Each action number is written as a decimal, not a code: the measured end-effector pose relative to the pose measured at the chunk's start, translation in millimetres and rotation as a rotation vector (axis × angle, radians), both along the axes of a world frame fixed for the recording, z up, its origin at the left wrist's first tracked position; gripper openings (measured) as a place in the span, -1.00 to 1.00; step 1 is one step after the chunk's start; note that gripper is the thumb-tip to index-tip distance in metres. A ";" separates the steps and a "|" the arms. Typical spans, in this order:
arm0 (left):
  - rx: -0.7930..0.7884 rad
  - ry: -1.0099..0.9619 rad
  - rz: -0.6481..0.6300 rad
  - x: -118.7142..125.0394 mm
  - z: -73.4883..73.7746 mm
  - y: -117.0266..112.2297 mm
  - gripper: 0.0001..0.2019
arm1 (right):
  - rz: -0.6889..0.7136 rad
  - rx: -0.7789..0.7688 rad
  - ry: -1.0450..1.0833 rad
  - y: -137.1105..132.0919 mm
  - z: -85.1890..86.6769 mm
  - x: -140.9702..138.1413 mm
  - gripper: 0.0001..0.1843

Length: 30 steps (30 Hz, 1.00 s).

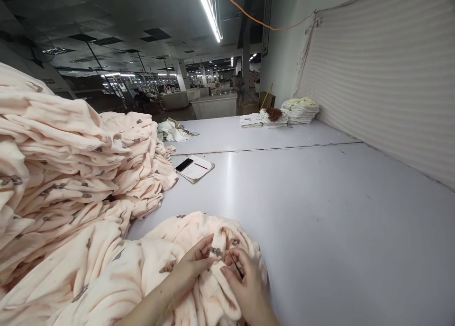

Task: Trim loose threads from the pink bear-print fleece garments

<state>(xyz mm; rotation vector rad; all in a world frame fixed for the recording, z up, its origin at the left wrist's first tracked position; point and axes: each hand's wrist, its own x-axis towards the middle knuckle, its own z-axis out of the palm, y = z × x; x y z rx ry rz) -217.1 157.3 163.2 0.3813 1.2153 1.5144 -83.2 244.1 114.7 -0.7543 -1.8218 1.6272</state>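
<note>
A peach fleece garment (163,250) with small brown bear prints lies bunched on the white table (320,221) in front of me. My left hand (194,264) pinches a fold of it near a bear print. My right hand (245,285) rests on the fabric just to the right, fingers closed around a thin dark tool, apparently small snips, whose tip points at the fold. Both forearms enter from the bottom edge.
A tall heap of the same peach garments (71,165) fills the left. A black phone (184,164) lies on a notebook (197,168) beyond. Folded white stacks (298,110) sit far back by the striped wall panel (384,79). A person stands in the distance.
</note>
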 end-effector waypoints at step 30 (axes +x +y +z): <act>-0.238 0.684 0.039 24.4 -27.9 -32.5 -0.70 | -0.121 -0.045 0.094 -27.6 -15.6 -20.3 -0.80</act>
